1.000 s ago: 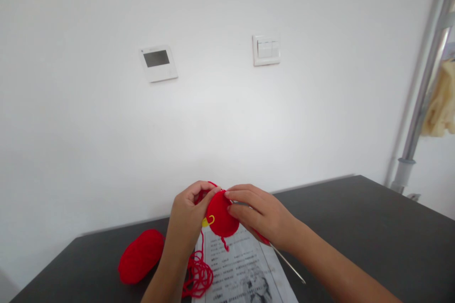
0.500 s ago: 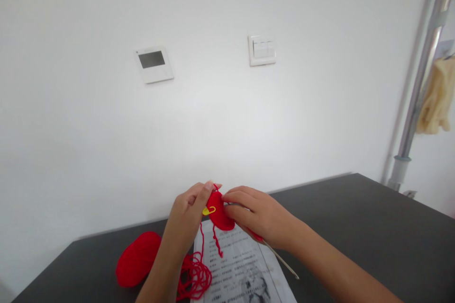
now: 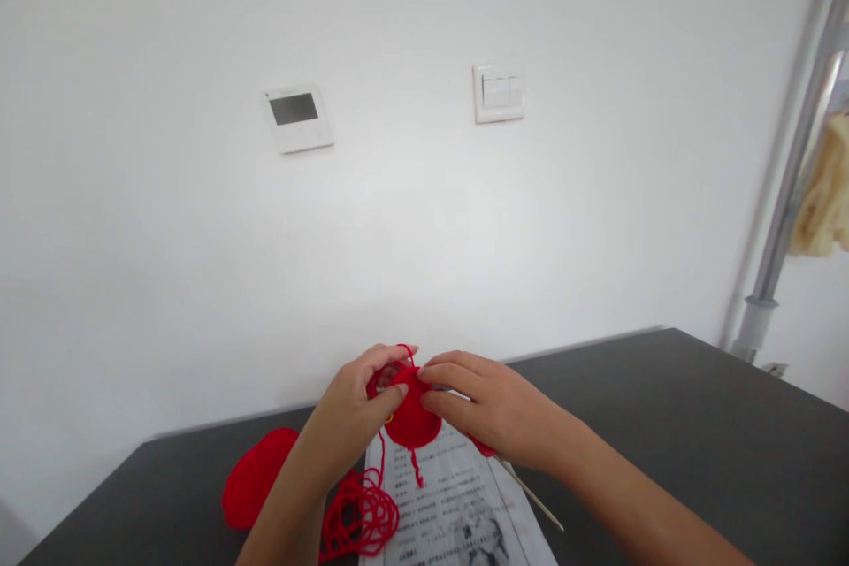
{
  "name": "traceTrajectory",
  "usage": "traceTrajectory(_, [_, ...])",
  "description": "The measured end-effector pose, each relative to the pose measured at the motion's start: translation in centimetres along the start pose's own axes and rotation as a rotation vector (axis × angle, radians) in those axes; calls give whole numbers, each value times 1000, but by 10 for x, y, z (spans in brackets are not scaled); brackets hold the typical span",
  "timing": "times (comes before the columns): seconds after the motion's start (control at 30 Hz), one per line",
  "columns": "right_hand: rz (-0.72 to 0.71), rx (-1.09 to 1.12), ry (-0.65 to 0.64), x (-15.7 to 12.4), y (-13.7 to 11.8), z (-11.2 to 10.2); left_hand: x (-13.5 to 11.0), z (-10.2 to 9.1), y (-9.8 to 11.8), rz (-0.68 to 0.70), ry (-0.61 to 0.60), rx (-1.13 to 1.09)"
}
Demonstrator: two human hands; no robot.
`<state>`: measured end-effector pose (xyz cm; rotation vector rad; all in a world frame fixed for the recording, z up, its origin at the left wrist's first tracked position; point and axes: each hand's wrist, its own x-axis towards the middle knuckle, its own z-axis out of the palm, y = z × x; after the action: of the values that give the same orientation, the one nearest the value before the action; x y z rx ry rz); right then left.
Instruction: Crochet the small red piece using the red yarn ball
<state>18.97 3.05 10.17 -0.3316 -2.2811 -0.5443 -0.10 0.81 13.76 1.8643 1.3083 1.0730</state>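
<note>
A round red crochet piece [image 3: 415, 417] is held between both hands above a printed sheet [image 3: 441, 504]. My left hand [image 3: 368, 393] grips its left side, thumb on the front face, with red yarn running over the fingers. A bit of a yellow stitch marker [image 3: 389, 417] shows by the left thumb. My right hand [image 3: 484, 402] pinches the piece's right edge with thumb and fingers. Below the right palm a thin crochet hook [image 3: 534, 495] with a red grip sticks out toward the lower right. A short red yarn tail [image 3: 416, 469] hangs from the piece.
On the dark table [image 3: 616, 407], a red yarn ball [image 3: 256, 478] lies left of my left forearm, and loose red yarn [image 3: 362, 513] is heaped partly on the sheet. A white wall with a control panel [image 3: 298, 118] and a light switch [image 3: 500, 94] rises behind.
The crochet piece has turned so its round face shows more. My left thumb has moved down onto its front, and the yellow marker is now mostly hidden.
</note>
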Motion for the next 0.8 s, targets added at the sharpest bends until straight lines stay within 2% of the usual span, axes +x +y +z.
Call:
traceTrajectory(0.33, [34, 45, 69, 1, -2, -7, -1, 16, 1, 105, 214, 184])
traceTrajectory(0.63, [93, 187, 98, 1, -1, -10, -2, 18, 2, 180, 256, 260])
traceTrajectory(0.8, [72, 159, 106, 0, -3, -8, -1, 15, 0, 198, 291, 270])
